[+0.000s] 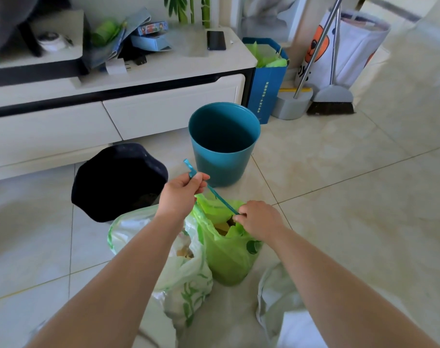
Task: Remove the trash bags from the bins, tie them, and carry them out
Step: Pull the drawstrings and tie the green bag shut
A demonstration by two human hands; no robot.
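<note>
A green trash bag [227, 257] stands on the floor in front of me, its mouth open with yellowish scraps inside. A blue drawstring [215, 194] runs taut from its rim. My left hand [181, 193] pinches the string's upper end, raised above the bag. My right hand [257, 219] grips the string's lower end at the bag's rim. A white bag with green print [186, 280] leans against the green bag's left side. Behind stand an empty teal bin [224, 144] and a black bin [118, 182], both without liners.
A low white TV cabinet [113, 114] runs along the back left. Right of it are a blue paper bag [266, 81] with green bags inside, a broom and dustpan [330, 99], and a white fabric bag [352, 51]. Another pale bag [276, 297] lies under my right forearm.
</note>
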